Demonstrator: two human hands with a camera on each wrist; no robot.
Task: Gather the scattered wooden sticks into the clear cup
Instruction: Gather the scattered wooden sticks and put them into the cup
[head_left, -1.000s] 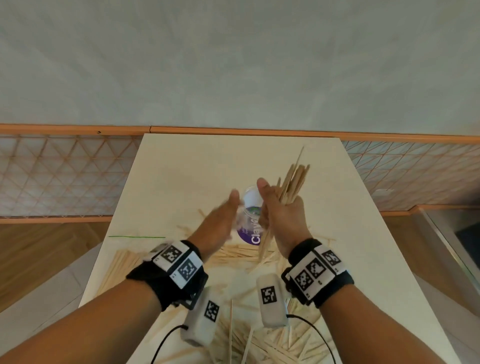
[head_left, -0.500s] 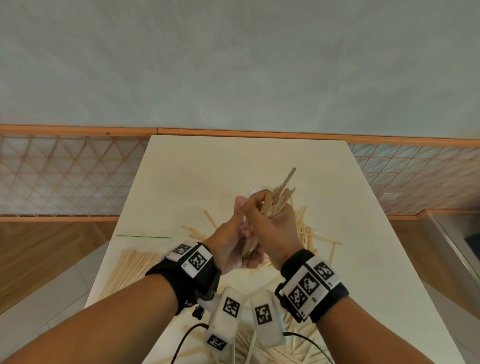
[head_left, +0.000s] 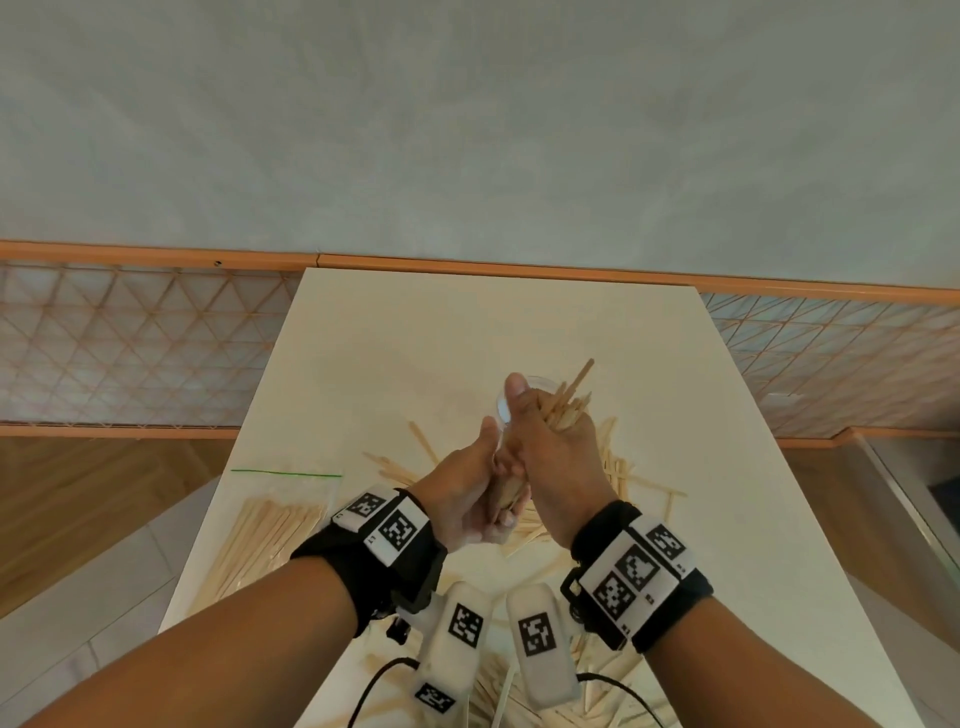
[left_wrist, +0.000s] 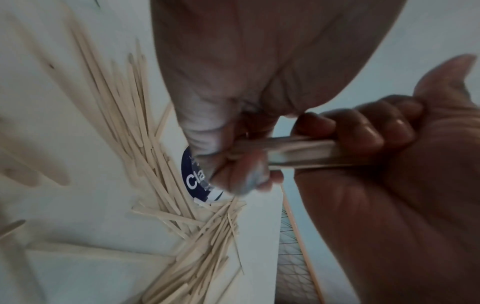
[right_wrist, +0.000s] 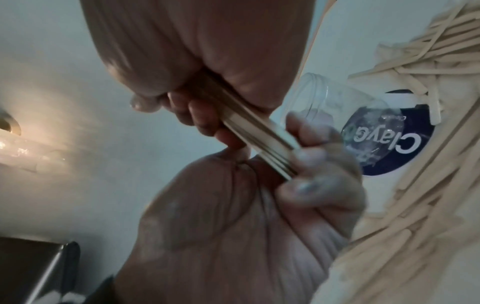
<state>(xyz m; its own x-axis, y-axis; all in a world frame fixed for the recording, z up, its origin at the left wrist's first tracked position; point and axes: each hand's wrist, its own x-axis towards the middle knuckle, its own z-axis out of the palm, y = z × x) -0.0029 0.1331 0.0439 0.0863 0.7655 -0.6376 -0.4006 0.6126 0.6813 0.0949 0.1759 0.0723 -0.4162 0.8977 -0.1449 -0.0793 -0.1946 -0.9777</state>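
Table (head_left: 395, 332): pale top, set against the wall; carries every item listed below.

Bag of sticks (head_left: 260, 540): clear zip bag at the table's left edge, sticks inside lying parallel; apparently unused stock, well apart from the work.

Scattered wooden sticks (head_left: 618, 467): loose heap fanned across the table beneath and just behind both hands, more near the front edge. Most of the job, on this showing, is not yet done.

Clear cup (right_wrist: 337, 115): transparent, dark label on its wall, among the loose sticks just beyond the hands. Whether it stands upright or leans cannot be told. No sticks are seen inside it.

Right hand (head_left: 550, 457): fingers curled round a bundle of sticks (head_left: 566, 400), upper ends splaying out above the fist next to the cup's rim.

Left hand (head_left: 467, 499): fingers wrapped round the lower end of the same bundle, pressed close against the right hand. Likely purpose: squaring the ends, so the bundle enters the narrow mouth as one piece instead of jamming.

Bundle: held clear of the table, tilted up and away toward the cup.
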